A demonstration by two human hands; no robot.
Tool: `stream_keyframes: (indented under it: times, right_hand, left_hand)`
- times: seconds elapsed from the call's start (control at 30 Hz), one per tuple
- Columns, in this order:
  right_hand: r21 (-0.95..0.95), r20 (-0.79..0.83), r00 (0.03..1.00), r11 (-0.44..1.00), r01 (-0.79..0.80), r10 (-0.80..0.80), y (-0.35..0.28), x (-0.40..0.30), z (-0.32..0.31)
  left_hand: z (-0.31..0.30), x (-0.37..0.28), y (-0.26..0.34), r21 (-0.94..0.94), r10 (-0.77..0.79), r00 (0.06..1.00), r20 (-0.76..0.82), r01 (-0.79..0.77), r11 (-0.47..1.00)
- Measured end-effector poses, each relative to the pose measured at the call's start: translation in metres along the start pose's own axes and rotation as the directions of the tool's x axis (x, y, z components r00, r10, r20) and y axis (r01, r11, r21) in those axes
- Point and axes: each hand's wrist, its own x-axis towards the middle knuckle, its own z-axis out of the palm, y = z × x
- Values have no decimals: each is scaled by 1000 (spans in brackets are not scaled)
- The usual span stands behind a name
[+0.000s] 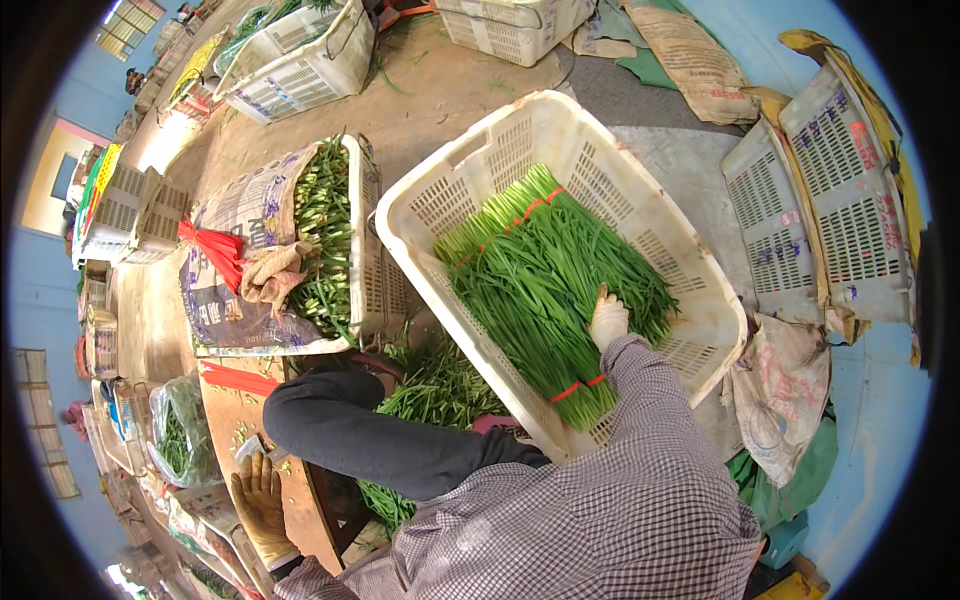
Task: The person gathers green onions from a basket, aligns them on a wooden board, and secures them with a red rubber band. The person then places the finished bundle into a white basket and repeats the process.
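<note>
My right hand (609, 319), in a pale glove, rests on bundles of green garlic chives (517, 277) in a large white plastic crate (442, 289). Its fingers are partly hidden, so a grip on the leaves cannot be made out. Red ties (566, 391) band the bundles near their pale stem ends. At lower left my left hand (259, 502), in a stained yellowish glove, lies with fingers spread over a wooden board (300, 495), holding nothing. Just beyond its fingertips is a small metal tool (255, 448), its kind unclear. Red tie strips (238, 377) lie farther up the board.
A second crate (360, 247) holds cut stems, partly covered by a printed sack (255, 195) with red ties (217, 251) on top. Loose greens (442, 390) cover the floor by my leg. Upright crates (840, 202) line the right wall. More crates (300, 67) stand beyond.
</note>
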Motion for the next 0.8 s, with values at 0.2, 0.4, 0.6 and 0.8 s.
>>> stream_keyframes:
  times: [0.2, 0.4, 0.6, 0.8]
  right_hand:
    - [415, 350, 869, 889, 192, -351, 59, 6, -68]
    - [550, 498, 857, 812, -195, -132, 160, 22, -81]
    - [528, 211, 971, 849, -18, -110, 116, -25, 37]
    - [291, 61, 987, 943, -159, 148, 57, -47, 25]
  left_hand:
    - [-30, 2, -11, -81, -52, 996, -69, 46, 996]
    - [-41, 5, -17, -112, -85, 990, -111, 73, 991]
    - [-24, 10, -17, -77, -81, 989, -122, 72, 994]
    - [-24, 3, -17, -108, -61, 991, -123, 48, 993]
